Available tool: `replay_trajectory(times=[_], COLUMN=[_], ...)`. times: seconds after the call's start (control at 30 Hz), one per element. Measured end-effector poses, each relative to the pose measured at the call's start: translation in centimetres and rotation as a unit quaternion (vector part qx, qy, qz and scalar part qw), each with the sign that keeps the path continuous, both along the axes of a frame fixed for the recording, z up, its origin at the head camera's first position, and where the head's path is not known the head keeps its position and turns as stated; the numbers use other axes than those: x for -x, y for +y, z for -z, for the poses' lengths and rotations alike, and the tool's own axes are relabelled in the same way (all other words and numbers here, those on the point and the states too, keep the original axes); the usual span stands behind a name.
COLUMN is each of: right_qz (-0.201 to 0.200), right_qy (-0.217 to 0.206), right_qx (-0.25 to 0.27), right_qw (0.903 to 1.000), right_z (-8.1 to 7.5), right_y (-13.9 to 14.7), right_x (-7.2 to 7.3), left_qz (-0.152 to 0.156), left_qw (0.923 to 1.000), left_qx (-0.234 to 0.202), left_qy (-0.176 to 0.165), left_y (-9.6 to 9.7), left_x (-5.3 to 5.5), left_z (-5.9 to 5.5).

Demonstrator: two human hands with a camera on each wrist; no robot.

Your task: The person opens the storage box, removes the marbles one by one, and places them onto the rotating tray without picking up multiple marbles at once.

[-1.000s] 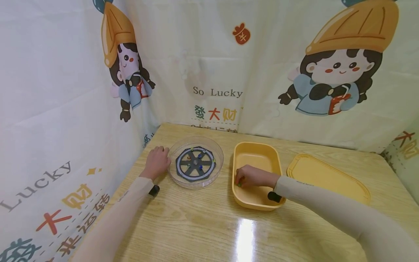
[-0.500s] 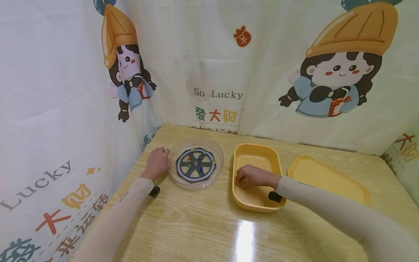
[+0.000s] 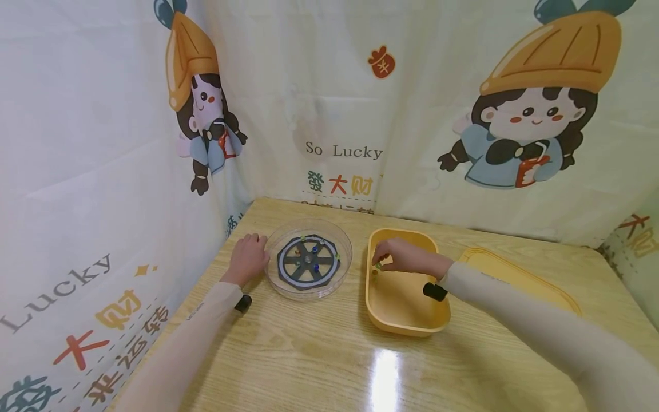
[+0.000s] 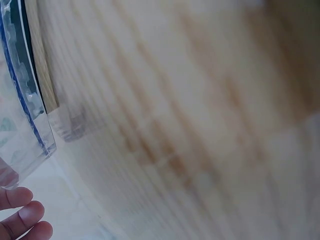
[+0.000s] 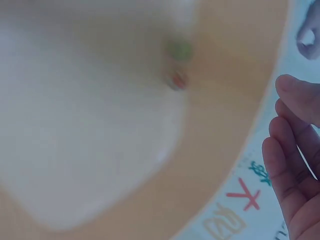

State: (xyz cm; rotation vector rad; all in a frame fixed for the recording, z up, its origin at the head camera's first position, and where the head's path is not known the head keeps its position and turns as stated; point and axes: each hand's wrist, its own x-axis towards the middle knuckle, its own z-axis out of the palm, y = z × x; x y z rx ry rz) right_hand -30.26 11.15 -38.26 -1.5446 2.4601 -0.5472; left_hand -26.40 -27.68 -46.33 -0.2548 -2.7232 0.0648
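Note:
My right hand (image 3: 404,257) is over the yellow box (image 3: 407,331), its thumb and fingers pinching a small yellow-green marble (image 3: 378,265). In the right wrist view its curled fingers (image 5: 280,155) show at the right; the pinched marble is hidden there. A green marble (image 5: 180,50) and a reddish one (image 5: 176,79) lie blurred inside the box. My left hand (image 3: 248,258) rests against the left side of a clear round dish (image 3: 324,294). Its fingers (image 4: 25,215) are loosely bent beside the dish wall. Several marbles lie on the dark spoked wheel (image 3: 309,259) inside the dish.
A flat yellow lid (image 3: 515,280) lies right of the box, partly behind the right sleeve. Printed cloth (image 3: 329,103) hangs along the back and left of the wooden table (image 3: 298,355).
My right hand has moved from the middle of the box toward its far end and risen, with the marble in its fingertips. The left hand and the dish stay put.

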Motion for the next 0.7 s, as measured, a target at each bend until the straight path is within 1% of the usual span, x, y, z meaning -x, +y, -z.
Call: replay_trajectory(times=[0.07,0.17,0.3,0.37,0.5,0.7], right_qz=[0.007,0.013,0.026,0.029,0.024,0.023], right_qy=[0.001,0.019,0.035,0.035,0.024,0.016], right_qx=[0.006,0.007,-0.005,-0.012,-0.012,-0.009], right_qw=[1.0000,0.9997,0.9990,0.9989,0.9993,0.9996], right_z=[-0.8,-1.7,-2.8,-3.2,-3.2,-2.0], right_y=[-0.5,-1.5,-3.4,-4.5,-6.8,-9.7], right_x=[0.3,0.8,1.1,1.3,1.8,3.0], left_qz=[0.000,-0.001,-0.002,-0.001,0.001,-0.002], left_qw=[1.0000,1.0000,1.0000,1.0000,1.0000,1.0000], left_qx=[-0.002,-0.003,-0.001,-0.003,-0.008,-0.007], left_qy=[0.001,-0.001,-0.004,-0.003,0.001,0.003], left_y=[-0.1,-0.2,-0.2,-0.2,-0.1,0.0], left_x=[0.0,-0.1,-0.1,-0.1,-0.2,-0.1], left_z=[0.0,-0.1,-0.2,-0.2,-0.2,0.0])
